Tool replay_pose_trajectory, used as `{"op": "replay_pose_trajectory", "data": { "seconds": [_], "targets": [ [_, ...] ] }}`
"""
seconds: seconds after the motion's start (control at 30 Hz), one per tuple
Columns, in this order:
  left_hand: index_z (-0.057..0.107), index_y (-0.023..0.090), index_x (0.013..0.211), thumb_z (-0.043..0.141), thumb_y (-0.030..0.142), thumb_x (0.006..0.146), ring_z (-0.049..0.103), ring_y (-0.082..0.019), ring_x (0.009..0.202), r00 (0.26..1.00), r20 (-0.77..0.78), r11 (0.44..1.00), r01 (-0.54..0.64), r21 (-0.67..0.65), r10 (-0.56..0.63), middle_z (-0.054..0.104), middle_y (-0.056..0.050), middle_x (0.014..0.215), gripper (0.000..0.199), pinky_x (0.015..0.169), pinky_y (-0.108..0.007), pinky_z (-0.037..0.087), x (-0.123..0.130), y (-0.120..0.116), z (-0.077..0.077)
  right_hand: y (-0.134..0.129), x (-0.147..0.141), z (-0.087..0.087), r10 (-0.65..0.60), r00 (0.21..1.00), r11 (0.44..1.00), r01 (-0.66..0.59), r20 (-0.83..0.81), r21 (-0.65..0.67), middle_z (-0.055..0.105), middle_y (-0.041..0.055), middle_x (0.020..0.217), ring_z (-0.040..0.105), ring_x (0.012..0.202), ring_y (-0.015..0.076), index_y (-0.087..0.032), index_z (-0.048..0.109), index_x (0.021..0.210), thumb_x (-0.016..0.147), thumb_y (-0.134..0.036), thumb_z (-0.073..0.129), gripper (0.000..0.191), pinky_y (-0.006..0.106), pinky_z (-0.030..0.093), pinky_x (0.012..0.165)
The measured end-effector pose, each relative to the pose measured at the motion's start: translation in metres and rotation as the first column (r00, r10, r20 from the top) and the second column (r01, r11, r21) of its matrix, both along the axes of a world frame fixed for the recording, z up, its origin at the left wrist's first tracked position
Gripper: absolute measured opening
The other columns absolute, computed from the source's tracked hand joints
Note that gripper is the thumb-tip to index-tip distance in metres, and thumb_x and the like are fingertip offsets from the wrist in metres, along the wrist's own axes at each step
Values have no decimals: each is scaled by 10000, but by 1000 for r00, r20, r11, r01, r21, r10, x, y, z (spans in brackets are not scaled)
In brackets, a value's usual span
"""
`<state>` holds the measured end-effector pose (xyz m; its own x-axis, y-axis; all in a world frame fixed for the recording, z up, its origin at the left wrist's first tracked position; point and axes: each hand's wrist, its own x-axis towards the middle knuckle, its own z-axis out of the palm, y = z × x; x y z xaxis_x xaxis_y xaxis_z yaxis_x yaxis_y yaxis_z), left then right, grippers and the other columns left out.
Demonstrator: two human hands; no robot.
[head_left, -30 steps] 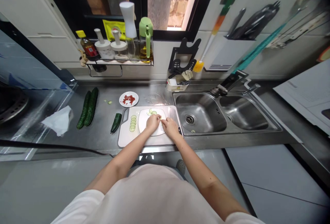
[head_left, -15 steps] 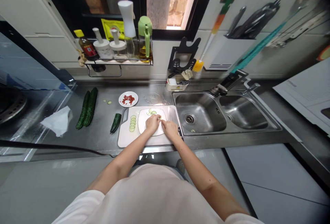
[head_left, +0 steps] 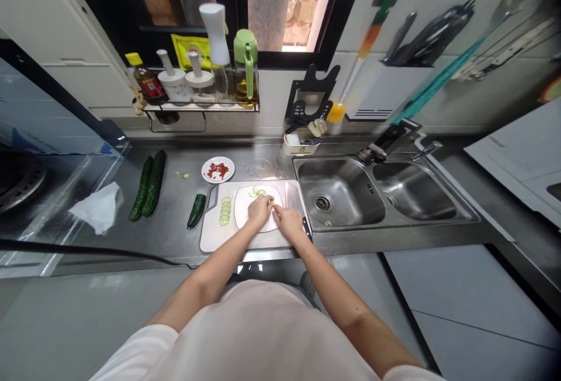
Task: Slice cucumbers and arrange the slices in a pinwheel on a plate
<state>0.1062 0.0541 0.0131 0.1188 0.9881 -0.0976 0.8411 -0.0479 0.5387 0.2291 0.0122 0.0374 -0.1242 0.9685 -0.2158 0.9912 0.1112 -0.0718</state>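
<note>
Ctr frame: cutting board (head_left: 209, 238), knife handle (head_left: 306, 227) at its R edge, prob. parked clear of fingers. R hand (head_left: 287, 221) curled nearly closed, grip can't tell; L hand (head_left: 259, 210) pinches sm. green bit (head_left: 272, 200), likely cuke, over white plate (head_left: 242, 208), presumably to catch pcs. Slice row (head_left: 225, 211) frame-L of plate, prob. for easy reach; cuke pcs (head_left: 257, 191) plate's far side. Beyond: red-bits dish (head_left: 208, 178).
</note>
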Motion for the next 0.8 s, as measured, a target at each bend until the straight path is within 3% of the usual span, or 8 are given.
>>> {"op": "replay_pose_trajectory", "data": {
  "seconds": [0.43, 0.8],
  "targets": [
    [652, 300, 1118, 514, 320, 918, 596, -168, 979, 1000, -4, 999, -1, -37, 1, 634, -31, 1063, 244, 805, -260, 414, 1, -3, 9, -1, 0, 2, -20, 1000, 1000, 20, -13, 3, 705, 86, 994, 636, 921, 215, -270, 538, 1271, 985, -399, 307, 390, 277, 374, 741],
    [659, 300, 1111, 525, 312, 905, 594, -168, 945, 1000, 8, 1000, 5, -14, -5, 631, -31, 1041, 246, 783, -257, 417, 1, -1, 2, 0, 1, 2, -32, 999, 999, 31, -24, -27, 700, 81, 1009, 634, 937, 217, -270, 515, 1280, 986, -388, 300, 383, 283, 383, 753]
  ]
}}
